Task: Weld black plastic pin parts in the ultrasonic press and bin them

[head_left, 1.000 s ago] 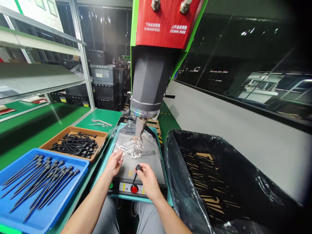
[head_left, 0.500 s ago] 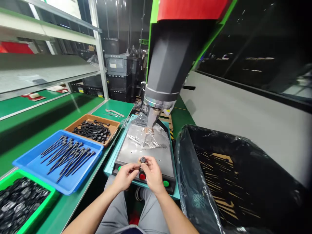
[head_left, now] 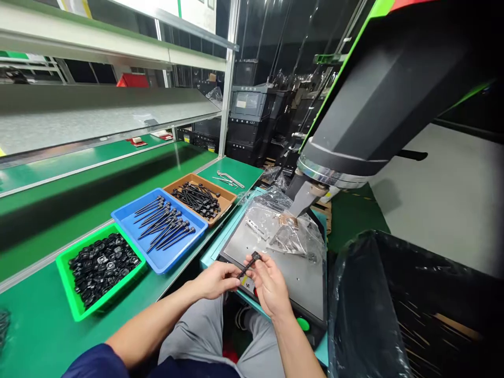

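Observation:
Both hands meet over the front edge of the press machine's grey base plate [head_left: 275, 252]. My left hand [head_left: 216, 279] and my right hand [head_left: 268, 283] pinch a thin black pin [head_left: 249, 264] between them, its wider head pointing up toward the press. The fingers of both hands are curled on the pin. Behind them the grey press head [head_left: 378, 110] hangs over crumpled clear plastic film [head_left: 287, 231].
On the green bench to the left stand a green bin of small black parts [head_left: 98, 265], a blue tray of black pins [head_left: 159, 231] and a brown tray of black pins [head_left: 200, 195]. A black-lined bin [head_left: 413, 310] fills the right. Metal tools [head_left: 228, 179] lie beyond the trays.
My head has turned left, so the green bin has come into view and the press has shifted right. Both hands still hold the pin, now tilted with its head up.

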The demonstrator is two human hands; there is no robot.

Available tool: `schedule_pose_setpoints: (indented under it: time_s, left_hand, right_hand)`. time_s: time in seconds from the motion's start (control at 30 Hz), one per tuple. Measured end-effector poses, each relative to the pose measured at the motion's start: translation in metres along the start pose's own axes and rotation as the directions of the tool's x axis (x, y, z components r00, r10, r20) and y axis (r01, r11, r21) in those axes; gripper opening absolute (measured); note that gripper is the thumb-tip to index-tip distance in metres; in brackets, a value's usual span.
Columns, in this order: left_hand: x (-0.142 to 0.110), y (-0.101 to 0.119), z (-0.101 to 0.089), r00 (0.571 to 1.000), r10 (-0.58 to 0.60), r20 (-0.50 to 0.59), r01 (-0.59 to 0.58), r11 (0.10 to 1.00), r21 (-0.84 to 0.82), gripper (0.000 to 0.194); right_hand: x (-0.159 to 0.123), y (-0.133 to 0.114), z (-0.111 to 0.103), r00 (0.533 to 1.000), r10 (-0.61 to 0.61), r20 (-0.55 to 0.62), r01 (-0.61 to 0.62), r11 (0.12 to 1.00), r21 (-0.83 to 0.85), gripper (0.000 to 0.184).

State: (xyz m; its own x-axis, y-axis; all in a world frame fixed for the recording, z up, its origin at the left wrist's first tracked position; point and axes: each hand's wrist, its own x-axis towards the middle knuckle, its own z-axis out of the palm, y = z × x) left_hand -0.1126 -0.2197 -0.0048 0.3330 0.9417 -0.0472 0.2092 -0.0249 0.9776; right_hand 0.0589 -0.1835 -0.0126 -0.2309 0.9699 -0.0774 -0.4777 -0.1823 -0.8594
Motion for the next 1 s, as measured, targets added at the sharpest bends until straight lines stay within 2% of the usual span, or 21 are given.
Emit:
schedule_pose_setpoints:
  time_s: [0.1,0.17,0.23,0.37,0.5,0.6,0.7,0.8,0.9,1.0]
  left_hand:
    - [-0.003,-0.004,-0.031,0.981,-0.132,-0.144,0.106,0.978,-0.177,0.021]
    - [-0.001,-0.006,-0.057,0.931,-0.223,-0.29,0.136,0.946,-0.293,0.019]
    - [0.006,-0.007,-0.085,0.877,-0.273,-0.396,0.121,0.922,-0.367,0.017]
    - [0.026,-0.01,-0.141,0.798,-0.296,-0.526,0.066,0.909,-0.411,0.015]
    - [0.052,-0.018,-0.187,0.661,-0.378,-0.648,0.044,0.882,-0.469,0.013]
    - [0.07,-0.024,-0.213,0.567,-0.446,-0.692,0.052,0.858,-0.51,0.022]
    - [0.088,-0.031,-0.228,0.499,-0.476,-0.724,0.064,0.854,-0.517,0.03]
    - [0.103,-0.036,-0.23,0.462,-0.475,-0.749,0.099,0.867,-0.489,0.03]
    - [0.115,-0.037,-0.226,0.47,-0.465,-0.75,0.194,0.883,-0.427,0.029]
    - [0.122,-0.03,-0.222,0.517,-0.445,-0.731,0.339,0.891,-0.302,0.026]
  right_hand:
    - [0.001,0.008,-0.005,0.998,0.065,0.018,-0.064,0.995,-0.079,0.049]
    - [0.0,0.014,-0.011,0.994,0.111,0.001,-0.11,0.989,-0.094,0.051]
    - [-0.003,0.019,-0.018,0.99,0.139,-0.014,-0.139,0.987,-0.083,0.052]
    - [-0.013,0.021,-0.028,0.986,0.166,-0.033,-0.168,0.983,-0.078,0.049]
    - [-0.025,0.023,-0.04,0.98,0.181,-0.078,-0.188,0.977,-0.096,0.049]
    - [-0.033,0.027,-0.052,0.972,0.195,-0.132,-0.207,0.975,-0.081,0.05]
    - [-0.041,0.034,-0.065,0.961,0.203,-0.187,-0.214,0.976,-0.041,0.051]
    - [-0.045,0.044,-0.076,0.954,0.205,-0.22,-0.211,0.977,-0.007,0.053]
    - [-0.047,0.052,-0.08,0.942,0.226,-0.249,-0.231,0.973,0.012,0.055]
    - [-0.051,0.054,-0.078,0.937,0.224,-0.269,-0.226,0.974,0.022,0.057]
